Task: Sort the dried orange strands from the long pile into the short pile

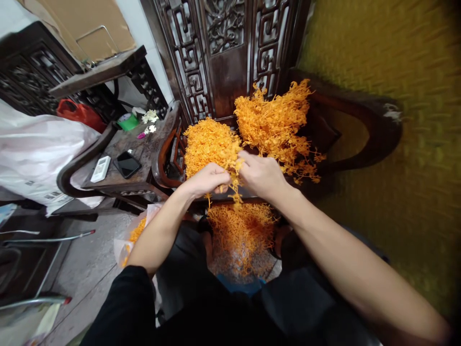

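the left hand [207, 179] and the right hand [260, 174] meet in the middle of the view, fingers curled in, both pinching the same small tuft [235, 179] of orange strands between them. a few loose strands hang down from the tuft, just below the knuckles.

just behind the left hand sits a dense orange pile [209, 143], touching the tuft. behind the right hand lies a looser, bushier clump [277, 122], spreading toward a curved chair arm [363, 139]. both heaps rest on the dark wooden seat in front of a carved back panel [223, 53].

below the hands, between the person's knees, a thin heap of strands [239, 235] lies in a tray with a blue rim [239, 287]. near the left elbow a plastic bag [124, 242] on the floor holds more orange bits.

further left, a small side table [147, 151] carries a phone [127, 164], a white remote [100, 168] and a green tape roll [128, 122]. a big white sack [34, 154] lies beyond it, with a red bag [79, 113] behind.
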